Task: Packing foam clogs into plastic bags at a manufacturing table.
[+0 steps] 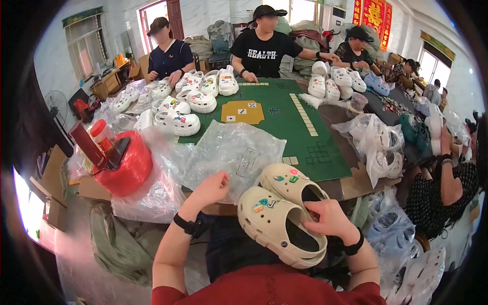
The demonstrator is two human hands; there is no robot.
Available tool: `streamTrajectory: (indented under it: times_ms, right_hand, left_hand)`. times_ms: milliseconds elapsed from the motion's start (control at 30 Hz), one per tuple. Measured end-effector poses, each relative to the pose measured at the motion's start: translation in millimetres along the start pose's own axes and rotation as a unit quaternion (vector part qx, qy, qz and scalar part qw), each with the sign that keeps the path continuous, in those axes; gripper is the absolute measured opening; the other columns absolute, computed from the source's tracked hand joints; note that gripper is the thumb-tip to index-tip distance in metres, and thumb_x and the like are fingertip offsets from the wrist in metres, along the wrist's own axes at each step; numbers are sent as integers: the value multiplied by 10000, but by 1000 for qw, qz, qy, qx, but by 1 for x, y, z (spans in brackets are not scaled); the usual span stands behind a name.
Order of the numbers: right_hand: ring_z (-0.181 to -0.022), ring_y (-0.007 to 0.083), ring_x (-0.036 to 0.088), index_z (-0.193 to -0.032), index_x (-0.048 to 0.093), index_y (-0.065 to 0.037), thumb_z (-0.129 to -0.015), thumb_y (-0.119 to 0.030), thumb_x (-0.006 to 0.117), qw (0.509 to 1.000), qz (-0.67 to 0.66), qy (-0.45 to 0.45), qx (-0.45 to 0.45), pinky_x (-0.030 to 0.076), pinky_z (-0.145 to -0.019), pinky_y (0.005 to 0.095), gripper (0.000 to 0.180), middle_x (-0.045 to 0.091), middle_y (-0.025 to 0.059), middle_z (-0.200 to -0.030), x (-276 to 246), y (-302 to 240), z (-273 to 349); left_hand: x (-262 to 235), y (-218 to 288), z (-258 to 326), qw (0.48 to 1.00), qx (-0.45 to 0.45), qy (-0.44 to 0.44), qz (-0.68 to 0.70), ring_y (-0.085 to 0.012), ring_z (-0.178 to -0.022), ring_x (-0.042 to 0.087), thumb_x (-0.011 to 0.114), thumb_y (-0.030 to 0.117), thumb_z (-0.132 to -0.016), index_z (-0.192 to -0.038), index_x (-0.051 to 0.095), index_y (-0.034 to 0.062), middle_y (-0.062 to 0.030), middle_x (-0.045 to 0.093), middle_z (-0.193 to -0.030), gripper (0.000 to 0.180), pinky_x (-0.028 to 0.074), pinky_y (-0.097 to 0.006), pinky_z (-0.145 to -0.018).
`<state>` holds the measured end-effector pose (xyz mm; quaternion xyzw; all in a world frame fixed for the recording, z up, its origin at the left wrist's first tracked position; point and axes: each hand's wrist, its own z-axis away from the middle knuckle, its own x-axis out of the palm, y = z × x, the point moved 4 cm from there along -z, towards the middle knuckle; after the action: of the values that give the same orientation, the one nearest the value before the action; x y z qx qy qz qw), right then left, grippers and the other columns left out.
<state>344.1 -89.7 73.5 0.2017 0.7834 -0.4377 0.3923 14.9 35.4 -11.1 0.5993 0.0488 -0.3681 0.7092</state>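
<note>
My right hand point(328, 218) grips a pair of beige clogs point(274, 216) at their inner sides, with the thumb inside the opening. The clogs rest side by side over my lap at the table's near edge, toes pointing away, colourful charms on their tops. A clear plastic bag point(236, 152) lies flat on the table beyond them. My left hand point(214, 187) is closed at the bag's near edge, its fingers curled together and seeming to pinch the film; the exact grip is partly hidden.
White clogs with charms point(201, 100) crowd the table's left side. A red twine roll point(124, 165) carries a jar point(101, 134) and a phone. A green mat point(305, 147) bears tiles. Bagged clogs point(389, 147) lie at right. Several people work around the tables.
</note>
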Motion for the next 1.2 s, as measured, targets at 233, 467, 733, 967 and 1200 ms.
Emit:
streamTrajectory:
  times_ms: [233, 467, 733, 967, 1200]
  right_hand:
    - [-483, 195, 474, -801, 610, -18, -726, -207, 714, 982, -73, -9, 172, 404, -496, 324, 228, 474, 69, -559, -31, 16, 43]
    - [-550, 49, 423, -898, 667, 12, -712, -135, 725, 957, -80, 93, 262, 348, -503, 245, 244, 466, -23, -579, -73, 29, 88]
    - [-545, 36, 408, -856, 651, 16, -727, -136, 727, 936, -135, 138, 295, 336, -497, 234, 213, 468, -33, -582, -78, 52, 116]
    - [-549, 38, 410, -843, 646, 16, -733, -131, 728, 938, -151, 135, 283, 343, -500, 235, 201, 470, -43, -591, -71, 54, 112]
    - [-548, 49, 422, -781, 609, 16, -731, -144, 730, 939, -139, 143, 279, 353, -508, 242, 206, 476, -25, -588, -67, 54, 111]
  left_hand:
    - [28, 86, -7, 899, 240, 239, -280, -369, -1033, 603, 774, 332, -801, -1225, 548, 86, -167, 593, -1133, 540, 515, -442, -863]
    - [56, 97, -84, 823, 150, 257, -484, -360, -989, 627, 744, 188, -777, -1196, 582, 68, -169, 627, -1040, 466, 533, -448, -792]
    - [88, 58, -107, 883, 304, 68, -350, -380, -934, 666, 594, 79, -835, -1193, 610, 90, -196, 688, -999, 358, 531, -474, -815]
    - [128, 96, -51, 895, 160, 176, -377, -409, -1110, 587, 584, 529, -895, -1288, 543, 78, -197, 615, -1165, 600, 461, -522, -938]
    - [143, 62, -71, 897, 155, 185, -371, -424, -1089, 578, 729, 240, -813, -1282, 544, 75, -196, 561, -1183, 531, 485, -508, -892]
